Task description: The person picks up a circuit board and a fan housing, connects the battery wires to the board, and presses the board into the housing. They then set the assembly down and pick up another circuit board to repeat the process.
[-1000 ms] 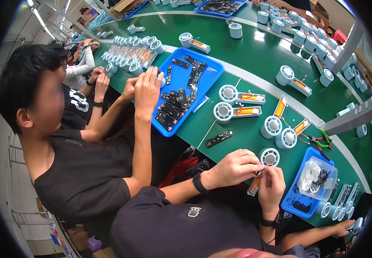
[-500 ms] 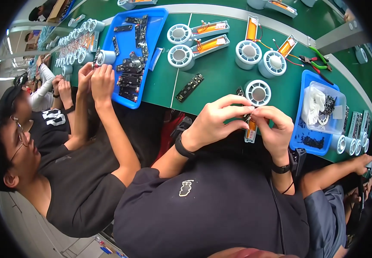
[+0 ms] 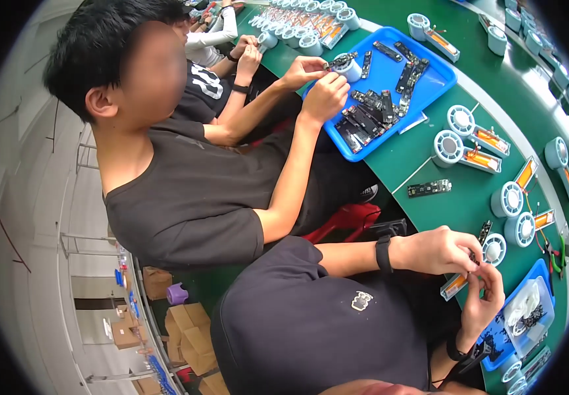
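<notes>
So my right hand [image 3: 485, 299] is fingertip to fingertip with my left hand [image 3: 429, 251], which is pinching some small dark bit [image 3: 474, 257]; can't tell if the right's got hold too. The pale-blue fan unit [image 3: 494, 250] is just past my fingers, orange battery [image 3: 454, 286] poking out nearer me. Further out: a loose circuit board [image 3: 429, 189], then a blue tray [image 3: 439, 72] of boards.

Lying on the green tabletop [image 3: 472, 197], from far left to right: packed rows of pale-blue units [image 3: 311, 45]; a large blue tray [image 3: 382, 76]; a lone dark circuit board [image 3: 429, 188]; two pairs of round-headed modules [image 3: 448, 147] with orange inserts [image 3: 526, 173]; a partly hidden module [image 3: 494, 250] at the near edge; green-handled pliers [image 3: 562, 250] just beside a smaller blue tray [image 3: 540, 266].
</notes>
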The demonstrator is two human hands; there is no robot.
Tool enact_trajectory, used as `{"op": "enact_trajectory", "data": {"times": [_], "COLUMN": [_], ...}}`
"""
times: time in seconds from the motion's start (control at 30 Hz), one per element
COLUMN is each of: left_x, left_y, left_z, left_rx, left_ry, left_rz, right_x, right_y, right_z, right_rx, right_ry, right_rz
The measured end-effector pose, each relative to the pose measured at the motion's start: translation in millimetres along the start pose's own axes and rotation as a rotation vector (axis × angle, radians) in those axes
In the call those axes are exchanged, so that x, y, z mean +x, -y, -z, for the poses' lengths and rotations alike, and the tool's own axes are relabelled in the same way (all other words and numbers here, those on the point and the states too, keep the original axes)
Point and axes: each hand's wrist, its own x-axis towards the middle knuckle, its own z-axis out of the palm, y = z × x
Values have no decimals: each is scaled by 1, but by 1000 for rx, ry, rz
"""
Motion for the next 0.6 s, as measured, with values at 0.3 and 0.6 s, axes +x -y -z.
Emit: {"op": "enact_trajectory", "data": {"times": [0.3,0.6], "left_x": [-11,-22], "left_y": [13,8], "left_z": [-3,38], "left_rx": [42,139], "left_ry": [-50,-67], "left_rz": [-9,1], "right_x": [9,44], "right_y": [8,-7], "right_z": [-14,-39], "right_rx": [-58,138], "right_ry": [-28,216], "right_rz": [-26,-28]}}
